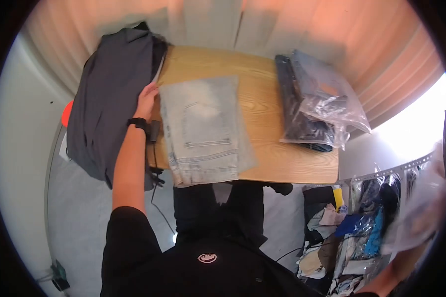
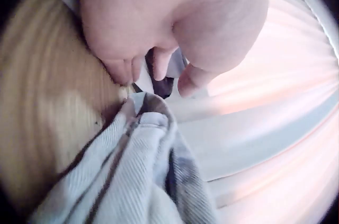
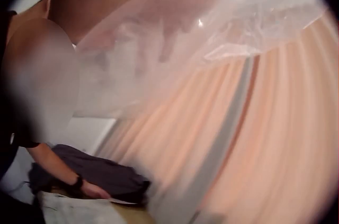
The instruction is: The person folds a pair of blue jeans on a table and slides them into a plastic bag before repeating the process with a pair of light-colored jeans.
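Folded light-grey jeans [image 1: 200, 131] lie on the wooden table, back pocket up and waistband toward the person. My left hand [image 1: 146, 101] is beside their left edge, next to a large dark grey cloth item [image 1: 114, 94]. In the left wrist view its fingers are loosely bent just past the denim folds [image 2: 153, 150], with nothing between them. Off the table to the right, my right hand [image 3: 119, 4] holds a clear plastic bag [image 1: 421, 208]. Blurred in the head view, the bag partly covers that hand, and its fingers show through the film in the right wrist view.
Plastic-bagged folded garments [image 1: 322, 104] are stacked on the right side of the wooden table [image 1: 260, 84]. Below right, a rack with a perforated metal rail [image 1: 381, 173] holds several bagged clothes. Pleated curtains [image 1: 198, 24] hang behind the table. A cable [image 1: 158, 208] runs down at the left.
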The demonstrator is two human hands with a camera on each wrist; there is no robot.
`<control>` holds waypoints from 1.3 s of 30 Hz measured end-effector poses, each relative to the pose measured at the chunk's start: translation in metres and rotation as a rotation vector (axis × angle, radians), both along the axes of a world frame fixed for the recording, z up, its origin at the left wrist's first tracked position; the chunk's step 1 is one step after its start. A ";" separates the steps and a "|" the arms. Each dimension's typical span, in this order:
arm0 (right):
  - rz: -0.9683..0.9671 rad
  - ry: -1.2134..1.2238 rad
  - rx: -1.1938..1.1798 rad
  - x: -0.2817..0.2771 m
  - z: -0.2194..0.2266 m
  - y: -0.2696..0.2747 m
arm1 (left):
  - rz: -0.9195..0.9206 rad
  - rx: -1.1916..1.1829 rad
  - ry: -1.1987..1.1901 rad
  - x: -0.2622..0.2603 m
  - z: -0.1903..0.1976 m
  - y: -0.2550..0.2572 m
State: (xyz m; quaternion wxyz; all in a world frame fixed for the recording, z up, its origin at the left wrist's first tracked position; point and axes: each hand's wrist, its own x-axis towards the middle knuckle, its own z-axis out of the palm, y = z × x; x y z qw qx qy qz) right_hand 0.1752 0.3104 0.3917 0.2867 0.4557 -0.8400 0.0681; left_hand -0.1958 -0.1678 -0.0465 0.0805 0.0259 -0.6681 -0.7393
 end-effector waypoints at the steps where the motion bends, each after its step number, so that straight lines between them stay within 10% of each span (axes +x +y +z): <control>1: 0.095 -0.081 0.066 -0.020 -0.017 -0.022 | -0.012 0.042 -0.024 0.012 -0.003 -0.001; 10: 0.504 -0.516 0.407 -0.133 -0.253 -0.146 | -0.213 0.470 -0.184 0.235 0.089 0.026; 16: 0.378 -0.516 0.238 -0.108 -0.306 -0.142 | -0.066 -0.274 -0.141 0.299 0.068 0.090; 18: 0.417 -0.883 0.070 -0.096 -0.298 -0.128 | -0.023 -0.391 -0.112 0.303 0.069 0.097; 22: 0.454 -1.301 -0.334 -0.090 -0.288 -0.089 | -0.051 -0.440 -0.092 0.301 0.061 0.097; 27: 0.028 -0.688 -0.287 -0.161 -0.301 -0.080 | -0.093 -0.627 -0.002 0.261 0.092 0.071; 36: -0.205 -1.551 -0.949 -0.322 -0.398 -0.082 | -0.093 -0.506 -0.436 0.080 0.083 0.075; 39: -0.381 -1.422 -1.064 -0.316 -0.399 -0.094 | -0.076 -0.564 -0.328 0.061 0.064 0.076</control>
